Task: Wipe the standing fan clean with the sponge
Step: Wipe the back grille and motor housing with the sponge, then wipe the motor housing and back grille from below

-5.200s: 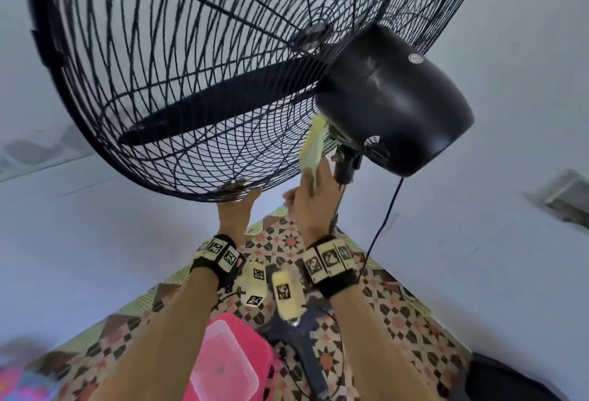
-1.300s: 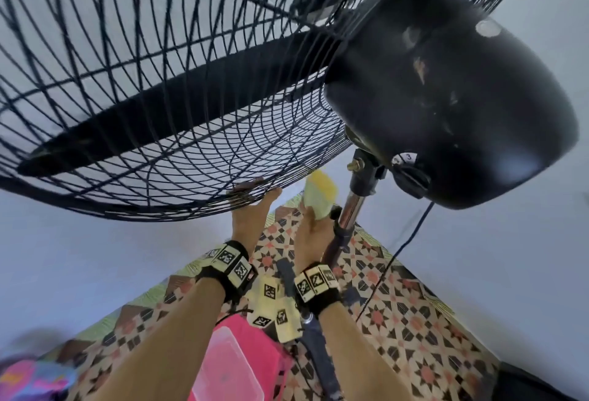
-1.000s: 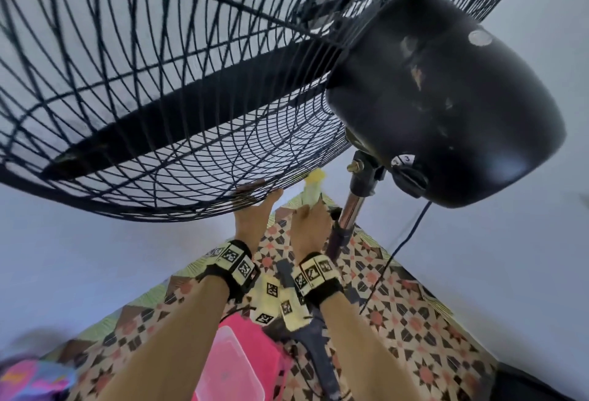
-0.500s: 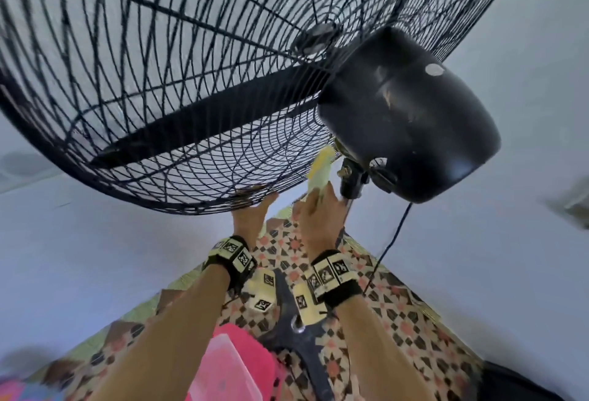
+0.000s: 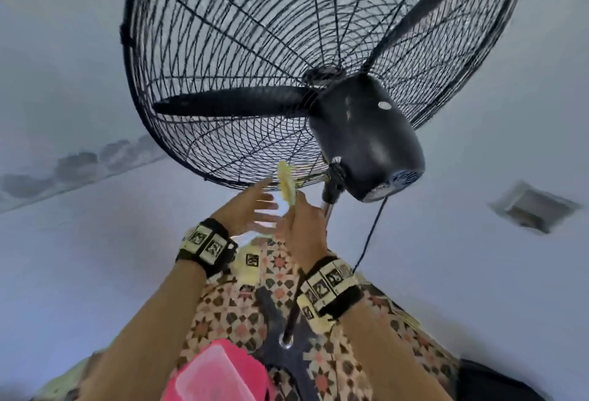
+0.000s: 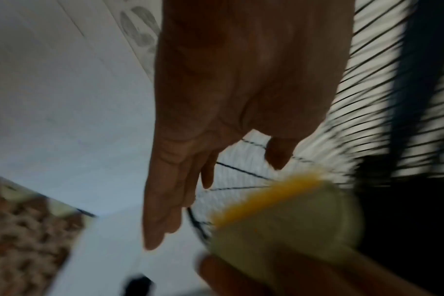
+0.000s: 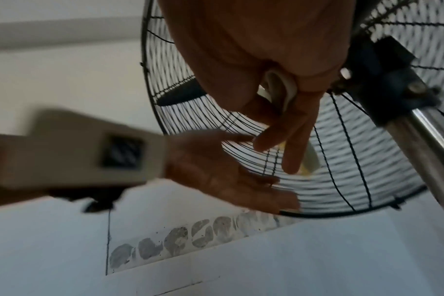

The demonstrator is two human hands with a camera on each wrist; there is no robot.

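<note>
The black standing fan fills the upper head view, with its wire cage (image 5: 255,50), one blade (image 5: 236,102) and the motor housing (image 5: 366,136). My right hand (image 5: 298,212) grips a yellow sponge (image 5: 285,182) and holds it upright against the cage's lower rear wires, beside the chrome pole (image 5: 328,206). My left hand (image 5: 264,209) hovers just under the cage rim, its fingers spread and straight, holding nothing. The blurred left wrist view shows the left hand (image 6: 216,120) flat next to the sponge (image 6: 279,216). From the right wrist, the sponge (image 7: 312,158) sticks out past my fingers (image 7: 292,140).
A pink container with a clear lid (image 5: 220,372) sits on the patterned floor (image 5: 223,314) below my arms, next to the fan's dark cross base (image 5: 287,356). The power cord (image 5: 369,235) hangs from the motor. Pale walls surround the fan; a wall box (image 5: 532,206) is at right.
My left hand has let go of the cage's bottom rim and now hovers open beneath it. The sponge stays at the lower rear wires. The fan now looks farther away.
</note>
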